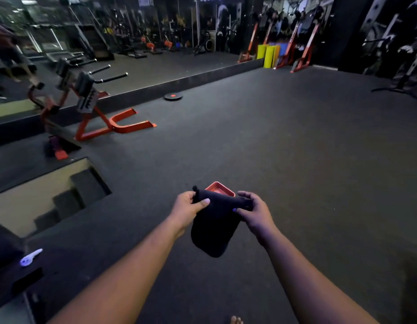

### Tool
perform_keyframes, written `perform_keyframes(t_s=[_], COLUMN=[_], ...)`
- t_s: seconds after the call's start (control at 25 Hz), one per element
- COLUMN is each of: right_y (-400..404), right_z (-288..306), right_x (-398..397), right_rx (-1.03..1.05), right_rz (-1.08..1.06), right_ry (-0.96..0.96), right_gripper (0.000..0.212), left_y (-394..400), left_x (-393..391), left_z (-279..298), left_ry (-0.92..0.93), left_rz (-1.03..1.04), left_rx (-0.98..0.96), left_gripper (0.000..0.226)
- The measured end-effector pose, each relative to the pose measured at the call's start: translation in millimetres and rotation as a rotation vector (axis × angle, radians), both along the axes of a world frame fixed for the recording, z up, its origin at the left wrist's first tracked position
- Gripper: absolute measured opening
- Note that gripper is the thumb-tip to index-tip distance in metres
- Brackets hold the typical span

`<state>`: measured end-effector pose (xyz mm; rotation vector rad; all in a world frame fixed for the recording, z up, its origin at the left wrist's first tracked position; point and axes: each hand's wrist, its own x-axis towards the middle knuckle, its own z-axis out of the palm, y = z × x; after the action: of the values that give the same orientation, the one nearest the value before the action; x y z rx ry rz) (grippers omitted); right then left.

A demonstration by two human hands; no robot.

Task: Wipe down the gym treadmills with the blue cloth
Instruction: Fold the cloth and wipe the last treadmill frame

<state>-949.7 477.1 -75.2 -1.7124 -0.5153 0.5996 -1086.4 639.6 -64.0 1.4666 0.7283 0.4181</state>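
Note:
A dark blue cloth (214, 230) hangs folded in front of me, low in the head view's centre. My left hand (187, 209) pinches its upper left corner with thumb over the top edge. My right hand (255, 212) grips the upper right corner. Both arms reach forward over the dark rubber floor. Treadmills (55, 50) show only dimly at the far left, in or near the mirror wall.
A red tray (220, 188) lies on the floor just behind the cloth. A red-framed exercise machine (93, 108) stands at left by the mirror. A sunken stairwell opening (46, 197) lies at left. A round black disc (173, 96) sits near the mirror base. Red racks and yellow mats (269, 56) stand far back.

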Motion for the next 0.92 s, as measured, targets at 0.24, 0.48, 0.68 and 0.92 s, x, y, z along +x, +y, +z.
perform_keyframes(t_s=[0.24, 0.48, 0.68, 0.92], right_y=[84, 181, 264, 328], right_z=[15, 11, -19, -73], right_x=[128, 228, 295, 351], right_rx=[-0.091, -0.458, -0.681, -0.871], right_rz=[0.061, 0.174, 0.244, 0.373], right_ry=[-0.282, -0.673, -0.813, -0.749], right_gripper=[0.044, 0.030, 0.022, 0.023], left_y=[88, 177, 270, 346], left_x=[105, 201, 273, 333], left_z=[3, -13, -45, -104], left_ry=[0.157, 0.601, 0.667, 0.734], left_rz=[-0.025, -0.201, -0.292, -0.552], left_rx=[0.151, 0.817, 0.922, 0.771], left_gripper=[0.079, 0.051, 0.031, 0.026])
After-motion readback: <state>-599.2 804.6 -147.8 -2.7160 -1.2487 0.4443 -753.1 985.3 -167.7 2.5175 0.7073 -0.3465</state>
